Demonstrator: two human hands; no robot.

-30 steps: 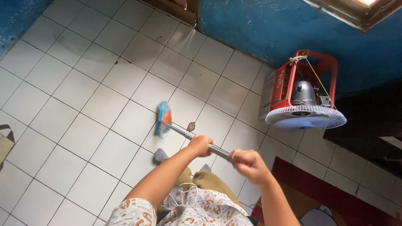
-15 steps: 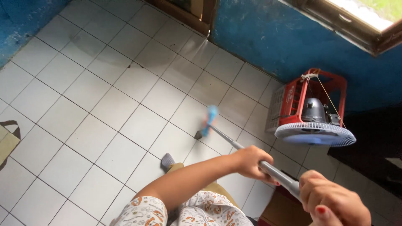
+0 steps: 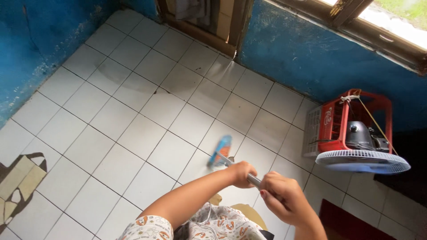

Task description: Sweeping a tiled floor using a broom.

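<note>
Both my hands grip the grey metal handle [image 3: 253, 179] of a broom. My left hand [image 3: 241, 173] holds it lower down, nearer the head. My right hand [image 3: 281, 198] holds it higher up, close to my body. The broom's blue and orange head [image 3: 221, 151] rests on the white tiled floor [image 3: 133, 111] just ahead of my hands. My patterned shirt [image 3: 209, 226] shows at the bottom of the view.
A white fan [image 3: 362, 161] tied to a red plastic crate [image 3: 344, 118] stands at the right by the blue wall [image 3: 293, 53]. A wooden door frame [image 3: 202, 31] is at the top. A dark red mat [image 3: 351, 222] lies bottom right, a patch of broken tiles [image 3: 18, 182] at the left.
The broom head has been pulled back towards me and a little left. My hands have moved closer together on the handle. The view has tilted up towards the wall and door.
</note>
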